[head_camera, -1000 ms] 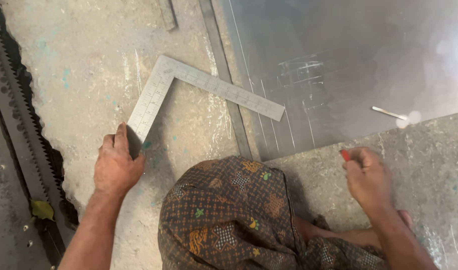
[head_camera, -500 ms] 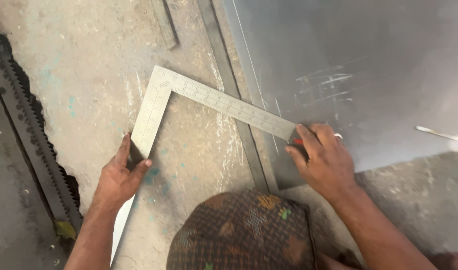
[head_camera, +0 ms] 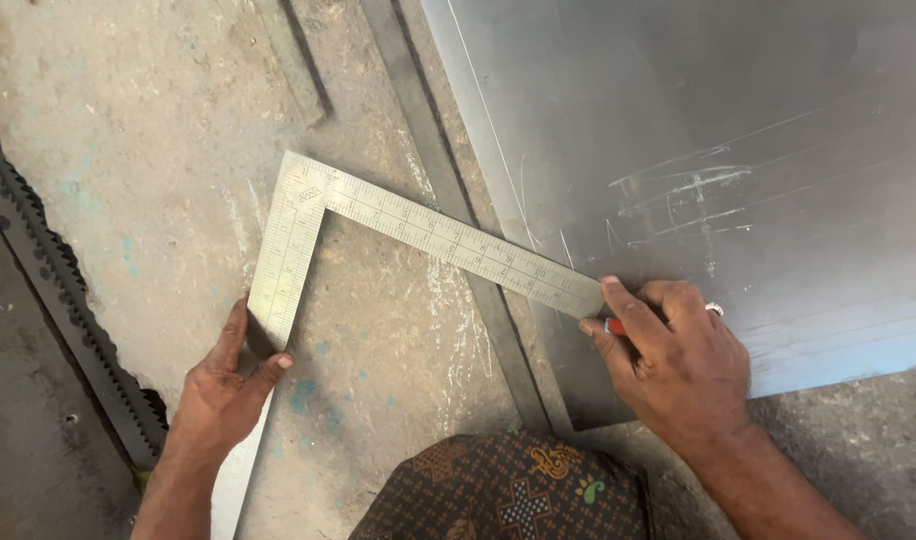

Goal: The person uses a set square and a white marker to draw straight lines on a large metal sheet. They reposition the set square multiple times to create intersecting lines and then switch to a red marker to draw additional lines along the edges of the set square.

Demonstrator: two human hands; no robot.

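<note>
**A:** Status on the steel square (head_camera: 418,225)?

**B:** It's flat on the concrete floor (head_camera: 128,150), corner at 10 o'clock from frame centre. The short leg runs to 7 o'clock. The long leg runs to 4 o'clock, crosses the flat bar (head_camera: 448,200) and ends on the grey metal sheet (head_camera: 778,120).

**A:** Step?

**B:** I read it as positioning: the square is being lined up across the sheet's left edge. No fresh line along the blade. Old scratch marks (head_camera: 693,190) sit at 2 o'clock, well apart from it.

**A:** Left hand?

**B:** The left hand (head_camera: 223,390) is at 7 o'clock. Its fingers are closed on the end of the short leg, thumb on one edge and the others on the opposite edge.

**A:** Right?

**B:** The right hand (head_camera: 678,365) is at 4 o'clock, fingers curled and bearing down on the tip of the long leg. It pinches a red-tipped tool (head_camera: 615,326) between thumb and forefinger. Probably a marker or scriber, but most of it is hidden.

**A:** What does the next move need?

**B:** My call: both legs held flat and still, and the tool tip brought tight to the blade edge. The bar under the long leg could rock it.

**A:** Anything else nearby?

**B:** A toothed strip (head_camera: 48,290) at 9 o'clock and patterned cloth (head_camera: 508,490) at 6 o'clock.
</note>
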